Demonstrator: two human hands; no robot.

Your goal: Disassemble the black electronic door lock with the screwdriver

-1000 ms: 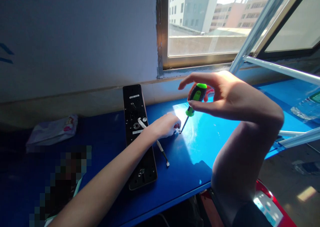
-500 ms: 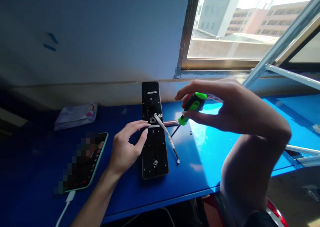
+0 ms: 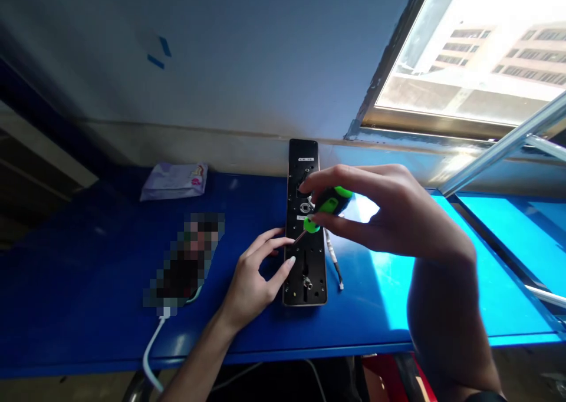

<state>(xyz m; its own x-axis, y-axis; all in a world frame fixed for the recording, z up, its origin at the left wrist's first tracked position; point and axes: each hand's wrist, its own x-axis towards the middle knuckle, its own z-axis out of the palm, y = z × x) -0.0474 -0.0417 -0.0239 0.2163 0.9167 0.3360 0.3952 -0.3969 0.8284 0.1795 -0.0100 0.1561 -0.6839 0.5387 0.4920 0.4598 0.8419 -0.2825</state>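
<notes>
A long black lock-like panel (image 3: 305, 260) lies on the blue table, with screws, small holes, white labels and a round metal fitting on its face. My right hand (image 3: 375, 207) is closed around the handle of a green and black screwdriver (image 3: 329, 206). Its shaft slants down left to the panel's face; whether the tip sits in a screw I cannot tell. Beside that tip, my left hand (image 3: 259, 272) rests at the panel's left edge, thumb and fingers apart. A white-sleeved cable (image 3: 331, 247) with a small plug hangs out at the panel's right side, partly hidden by my right hand.
To the left lies a phone, mostly blurred, with a white charging cable (image 3: 149, 346). A pale soft packet (image 3: 174, 181) sits near the wall. A metal frame (image 3: 495, 148) stands at the right by the window (image 3: 477, 78). The table's front edge (image 3: 345, 350) runs below my hands.
The screwdriver has moved from right of the panel to over its face, with its tip now near my left fingertips. The whole view has shifted left, so things appear further right.
</notes>
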